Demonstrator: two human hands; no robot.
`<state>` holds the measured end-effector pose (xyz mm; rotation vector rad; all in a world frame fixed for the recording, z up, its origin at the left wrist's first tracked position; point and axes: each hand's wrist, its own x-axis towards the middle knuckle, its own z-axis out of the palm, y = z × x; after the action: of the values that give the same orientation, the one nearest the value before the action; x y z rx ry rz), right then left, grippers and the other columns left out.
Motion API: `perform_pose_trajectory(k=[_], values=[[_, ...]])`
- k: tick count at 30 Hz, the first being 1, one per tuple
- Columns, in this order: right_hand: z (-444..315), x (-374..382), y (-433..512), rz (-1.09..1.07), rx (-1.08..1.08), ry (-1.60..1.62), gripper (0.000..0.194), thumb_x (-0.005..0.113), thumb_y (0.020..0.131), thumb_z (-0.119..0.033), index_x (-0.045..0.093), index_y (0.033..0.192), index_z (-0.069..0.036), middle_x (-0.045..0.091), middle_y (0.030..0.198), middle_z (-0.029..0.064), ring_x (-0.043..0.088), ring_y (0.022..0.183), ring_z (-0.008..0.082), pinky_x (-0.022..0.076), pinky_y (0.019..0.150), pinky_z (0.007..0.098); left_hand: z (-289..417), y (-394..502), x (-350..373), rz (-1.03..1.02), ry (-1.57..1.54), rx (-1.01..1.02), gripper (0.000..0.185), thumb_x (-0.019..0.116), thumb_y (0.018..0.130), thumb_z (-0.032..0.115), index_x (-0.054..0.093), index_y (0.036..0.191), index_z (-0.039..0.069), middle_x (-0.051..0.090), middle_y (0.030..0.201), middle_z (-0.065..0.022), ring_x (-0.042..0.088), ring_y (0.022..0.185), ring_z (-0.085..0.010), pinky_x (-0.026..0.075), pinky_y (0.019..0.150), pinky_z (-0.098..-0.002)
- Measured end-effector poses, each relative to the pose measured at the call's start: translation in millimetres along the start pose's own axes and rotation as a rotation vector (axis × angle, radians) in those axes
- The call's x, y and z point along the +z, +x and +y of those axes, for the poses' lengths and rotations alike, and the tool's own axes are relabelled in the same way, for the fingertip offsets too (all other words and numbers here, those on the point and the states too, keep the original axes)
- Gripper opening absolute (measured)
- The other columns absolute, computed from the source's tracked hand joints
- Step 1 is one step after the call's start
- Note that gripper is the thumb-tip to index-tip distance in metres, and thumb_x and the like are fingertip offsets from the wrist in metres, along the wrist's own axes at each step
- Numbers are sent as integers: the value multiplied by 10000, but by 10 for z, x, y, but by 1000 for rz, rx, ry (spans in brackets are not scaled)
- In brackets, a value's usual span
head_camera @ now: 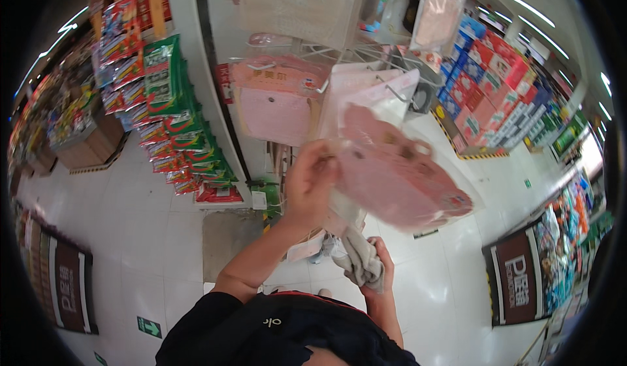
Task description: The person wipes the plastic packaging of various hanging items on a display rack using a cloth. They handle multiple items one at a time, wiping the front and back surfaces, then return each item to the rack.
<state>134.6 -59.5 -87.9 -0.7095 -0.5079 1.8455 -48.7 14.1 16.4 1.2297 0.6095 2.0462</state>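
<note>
My left hand (311,185) is raised before a wire display rack, its fingers closed on the edge of a pink flat item in a clear plastic bag (392,179). That bag tilts down to the right and is blurred; it has a darker pink, shaped header card. Lower down, my right hand (385,263) grips a crumpled grey cloth (363,260). A similar pink packet (274,113) hangs on the rack just beyond my left hand. Paler packets (365,89) hang beside it, partly behind the held one.
White wire hooks (399,94) stick out toward me. Green and red snack packets (164,77) hang in strips at the left, beside a grey upright post (188,47). Stacked boxes (490,86) stand at the right rear. Promotion bins (519,273) flank the tiled floor (450,268).
</note>
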Motion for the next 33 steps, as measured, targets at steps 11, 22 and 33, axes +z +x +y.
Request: perform_pose_trajectory(k=[11, 22, 33], values=[[-27, -70, 134, -8, 161, 61, 299, 467, 927, -441, 495, 952, -144, 612, 909, 83, 613, 727, 229, 499, 504, 361, 383, 522, -1481, 299, 241, 47, 260, 446, 904, -7, 510, 1156, -2, 601, 1052, -55, 543, 972, -98, 394, 879, -236], [42, -112, 168, 58, 78, 29, 272, 460, 929, -450, 539, 983, -195, 612, 954, 17, 610, 764, 220, 459, 489, 361, 301, 722, -1646, 307, 200, -7, 273, 456, 883, -52, 515, 1148, -22, 613, 991, -56, 568, 903, -94, 425, 812, -218], [53, 31, 140, -20, 97, 82, 290, 450, 944, -432, 540, 994, -161, 622, 942, 48, 618, 742, 223, 476, 501, 358, 367, 757, -1696, 371, 613, 110, 334, 515, 873, -28, 543, 1206, -32, 611, 833, -14, 551, 725, -56, 443, 667, -203]])
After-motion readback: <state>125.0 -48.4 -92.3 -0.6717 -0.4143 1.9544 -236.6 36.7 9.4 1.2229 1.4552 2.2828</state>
